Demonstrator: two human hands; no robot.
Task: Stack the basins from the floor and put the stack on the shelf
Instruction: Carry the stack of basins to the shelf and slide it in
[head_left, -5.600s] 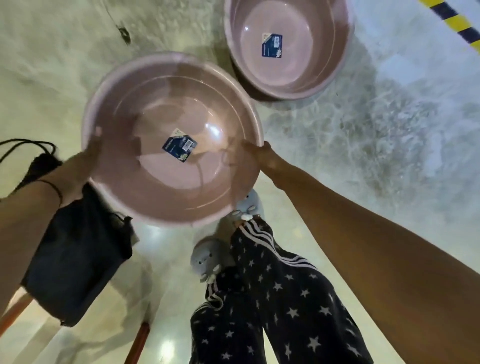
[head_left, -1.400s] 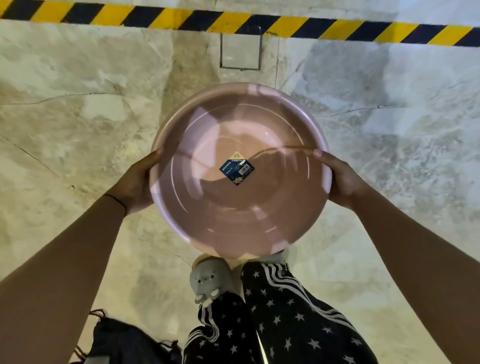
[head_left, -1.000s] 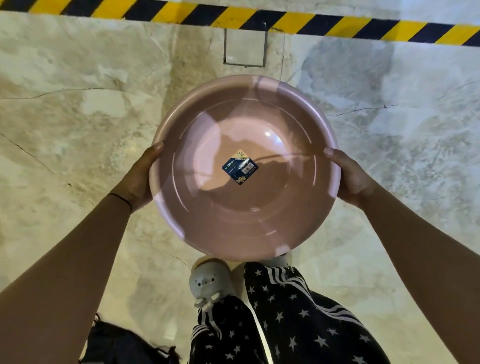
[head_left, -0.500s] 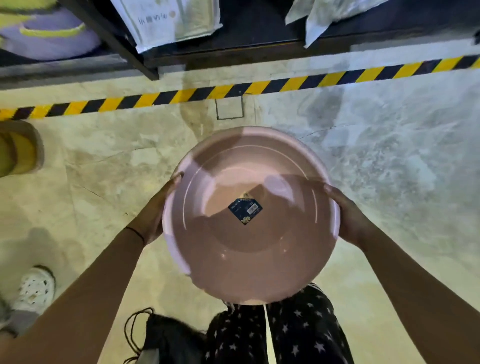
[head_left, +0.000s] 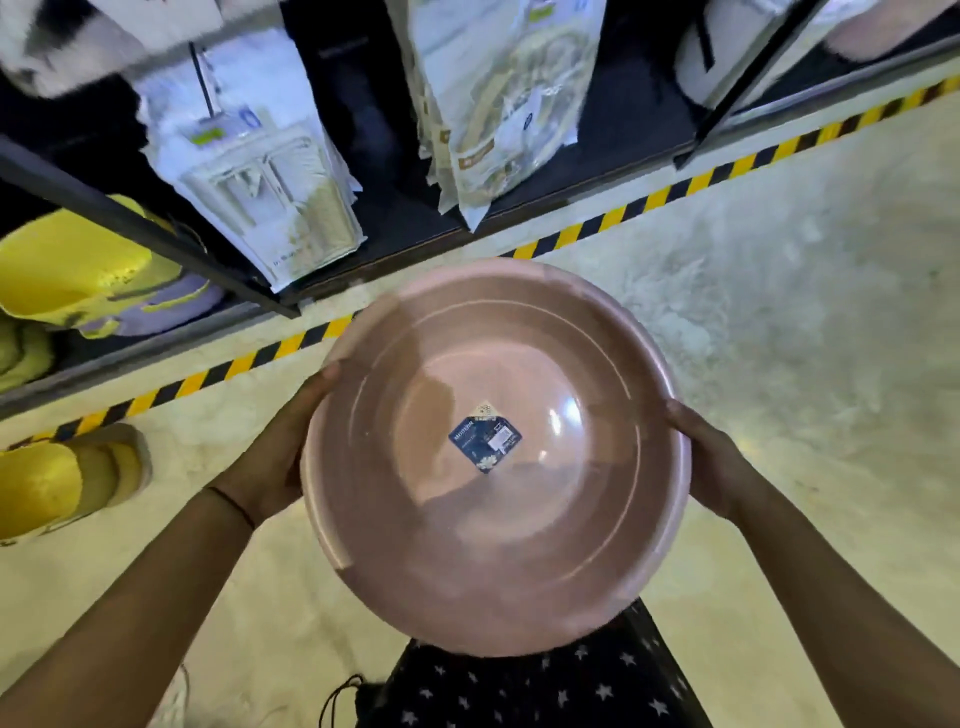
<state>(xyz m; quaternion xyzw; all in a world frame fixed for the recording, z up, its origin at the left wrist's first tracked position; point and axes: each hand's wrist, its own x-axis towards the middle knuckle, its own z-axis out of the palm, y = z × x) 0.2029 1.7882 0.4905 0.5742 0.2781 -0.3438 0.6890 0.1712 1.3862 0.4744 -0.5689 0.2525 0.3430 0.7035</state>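
at the far left, yellow basins (head_left: 62, 270) sat low on the dark shelf (head_left: 156, 228), and a yellow shoe (head_left: 57, 483) stood on the floor (head_left: 779, 312) just near of the striped tape (head_left: 234, 364). the left hand (head_left: 270, 462) cupped the left rim of the pink basin (head_left: 493, 545), fingers pressed together against its outer wall, thumb tip at the rim. the basin was held level in the air in front of the body, mouth up, a blue label (head_left: 484, 441) on its bottom; how many basins were nested there could not be told. beyond it, pale packets (head_left: 498, 104) leaned on the shelf. the right hand (head_left: 711, 467) gripped the right rim, fingers hidden underneath.
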